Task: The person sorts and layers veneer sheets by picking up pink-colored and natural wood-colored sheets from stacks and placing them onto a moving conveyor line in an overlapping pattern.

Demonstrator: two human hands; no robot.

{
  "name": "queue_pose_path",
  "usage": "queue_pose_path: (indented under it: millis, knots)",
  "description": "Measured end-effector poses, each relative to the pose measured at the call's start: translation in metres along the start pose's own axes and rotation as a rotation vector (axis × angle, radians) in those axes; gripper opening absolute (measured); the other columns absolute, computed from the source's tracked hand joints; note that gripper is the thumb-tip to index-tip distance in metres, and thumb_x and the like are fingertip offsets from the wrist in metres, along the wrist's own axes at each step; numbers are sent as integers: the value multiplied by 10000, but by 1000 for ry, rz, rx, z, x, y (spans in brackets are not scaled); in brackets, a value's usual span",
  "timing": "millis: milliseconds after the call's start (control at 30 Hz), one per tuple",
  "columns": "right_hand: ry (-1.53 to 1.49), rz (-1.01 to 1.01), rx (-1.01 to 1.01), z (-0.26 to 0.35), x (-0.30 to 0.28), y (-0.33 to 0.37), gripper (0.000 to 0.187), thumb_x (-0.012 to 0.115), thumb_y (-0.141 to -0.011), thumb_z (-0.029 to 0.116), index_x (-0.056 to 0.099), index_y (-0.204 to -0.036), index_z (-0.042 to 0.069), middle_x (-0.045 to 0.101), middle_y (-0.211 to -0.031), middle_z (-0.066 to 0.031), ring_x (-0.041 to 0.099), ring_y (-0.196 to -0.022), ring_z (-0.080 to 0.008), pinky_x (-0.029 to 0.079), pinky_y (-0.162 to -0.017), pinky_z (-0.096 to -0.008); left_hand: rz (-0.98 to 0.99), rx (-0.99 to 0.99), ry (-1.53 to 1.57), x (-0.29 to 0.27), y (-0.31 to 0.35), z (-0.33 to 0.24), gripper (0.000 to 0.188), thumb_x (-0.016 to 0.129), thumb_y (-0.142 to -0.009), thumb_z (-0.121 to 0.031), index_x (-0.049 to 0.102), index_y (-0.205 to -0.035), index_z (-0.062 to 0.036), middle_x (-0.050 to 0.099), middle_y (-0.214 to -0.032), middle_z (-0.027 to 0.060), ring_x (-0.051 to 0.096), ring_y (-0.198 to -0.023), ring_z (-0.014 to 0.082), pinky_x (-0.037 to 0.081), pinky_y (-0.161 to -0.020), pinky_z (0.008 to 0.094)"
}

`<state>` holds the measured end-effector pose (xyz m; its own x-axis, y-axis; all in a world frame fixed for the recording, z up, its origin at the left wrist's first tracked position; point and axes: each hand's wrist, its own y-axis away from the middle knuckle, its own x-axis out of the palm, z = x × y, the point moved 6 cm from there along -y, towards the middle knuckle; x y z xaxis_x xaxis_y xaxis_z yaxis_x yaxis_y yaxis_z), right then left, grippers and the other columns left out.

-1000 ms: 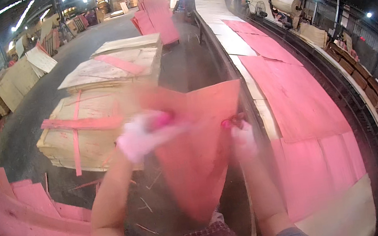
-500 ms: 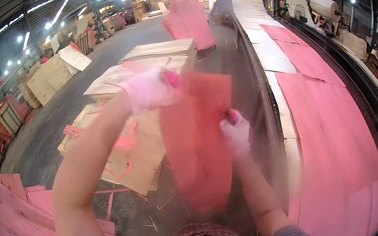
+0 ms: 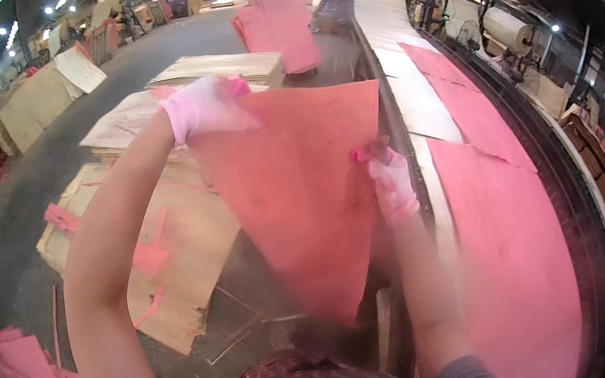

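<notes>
A red-stained wood veneer sheet (image 3: pixel 294 182) hangs in front of me, its top edge spread broad and its lower end narrowing to a blurred point. Up at its top left corner, my left hand (image 3: pixel 208 109), in a white glove with pink stains, is closed on the sheet. My right hand (image 3: pixel 393 183), gloved the same way with bright pink at the fingertips, pinches the sheet near its right edge, lower than the left. Beside my right forearm, pink veneer sheets (image 3: pixel 510 244) lie along a long conveyor-like table, next to paler sheets (image 3: pixel 419 105).
Stacks of pale veneer (image 3: pixel 173 263) with pink scraps stand beyond my left arm. Pink sheets (image 3: pixel 25 371) lie at the lower left. Thin offcuts (image 3: pixel 232 346) litter the floor. Farther off stands a leaning pink stack (image 3: pixel 283 31); a dark rail (image 3: pixel 545 137) runs along the table's far side.
My hands have moved apart, the left one leftward and up, the right one slightly rightward and up. The veneer sheet between them has opened out wider. The whole view has shifted a little.
</notes>
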<state>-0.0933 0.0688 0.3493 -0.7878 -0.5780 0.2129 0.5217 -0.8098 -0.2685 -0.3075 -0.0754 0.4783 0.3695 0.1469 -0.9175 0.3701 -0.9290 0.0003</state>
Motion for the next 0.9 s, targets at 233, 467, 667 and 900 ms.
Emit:
queue_pose_path:
  millis: [233, 467, 667, 900]
  knots:
    - [118, -359, 58, -55, -139, -152, 193, 677, -743, 192, 564, -847, 74, 516, -712, 17, 443, -644, -101, 387, -565, -255, -225, 1102, -123, 20, -36, -53, 186, 637, -659, -85, 645, -845, -95, 623, -741, 36, 571, -669, 110, 450, -601, 249]
    - [863, -816, -369, 74, -426, -231, 324, 363, -900, 254, 434, -1176, 100, 459, -1122, -54, 418, -1011, -153, 346, -840, -308, -398, -148, 759, -28, -113, 295, 261, 581, -770, -51, 559, -1026, -3, 599, -956, 47, 556, -842, 120, 461, -732, 255]
    - [2974, -789, 872, 241, -564, -256, 506, 335, -872, 238, 254, -1361, 133, 247, -1411, -35, 184, -1311, -184, 122, -1081, -328, -908, -540, 570, -71, 35, 497, 329, 608, -806, -202, 561, -1052, 13, 586, -1014, 40, 521, -925, 110, 397, -838, 245]
    - [2821, -1001, 537, 215, -527, -440, 438, 409, -834, 204, 396, -1257, 90, 422, -1289, -88, 385, -1198, -194, 236, -1032, -280, -790, -194, 279, -94, -219, 290, 249, 550, -848, -193, 577, -1014, -10, 594, -962, 20, 526, -901, 99, 406, -817, 236]
